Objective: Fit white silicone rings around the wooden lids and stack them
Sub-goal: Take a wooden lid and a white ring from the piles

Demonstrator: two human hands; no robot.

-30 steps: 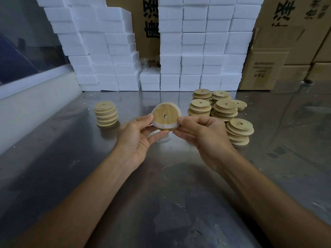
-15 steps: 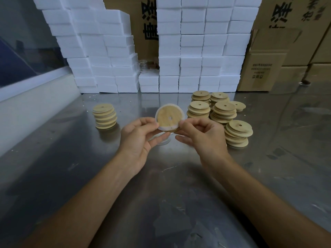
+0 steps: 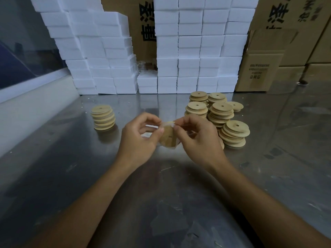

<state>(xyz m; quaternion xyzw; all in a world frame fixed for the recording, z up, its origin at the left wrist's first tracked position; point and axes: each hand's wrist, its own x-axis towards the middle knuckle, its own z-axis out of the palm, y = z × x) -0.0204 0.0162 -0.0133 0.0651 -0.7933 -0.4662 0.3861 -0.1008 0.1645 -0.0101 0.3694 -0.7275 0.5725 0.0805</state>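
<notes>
Between my two hands I hold one round wooden lid (image 3: pixel 167 137), blurred and tilted edge-up, with a white silicone ring (image 3: pixel 170 124) showing along its top rim. My left hand (image 3: pixel 138 138) pinches the lid's left side with thumb and fingers curled. The lid's right side is pinched at the ring by my right hand (image 3: pixel 198 138). A neat stack of lids (image 3: pixel 103 116) stands to the left on the steel table (image 3: pixel 89 176). Several stacks of plain lids (image 3: pixel 221 111) stand to the right, the nearest (image 3: pixel 234 133) just beyond my right hand.
White foam boxes (image 3: pixel 188 51) are piled along the back of the table. Brown cardboard cartons (image 3: pixel 261 68) stand at the back right. A pale ledge (image 3: pixel 26 108) and a window run along the left side.
The lid faced me flat and high a second ago. It has come down and turned edge-on, and both hands have closed in on its rim.
</notes>
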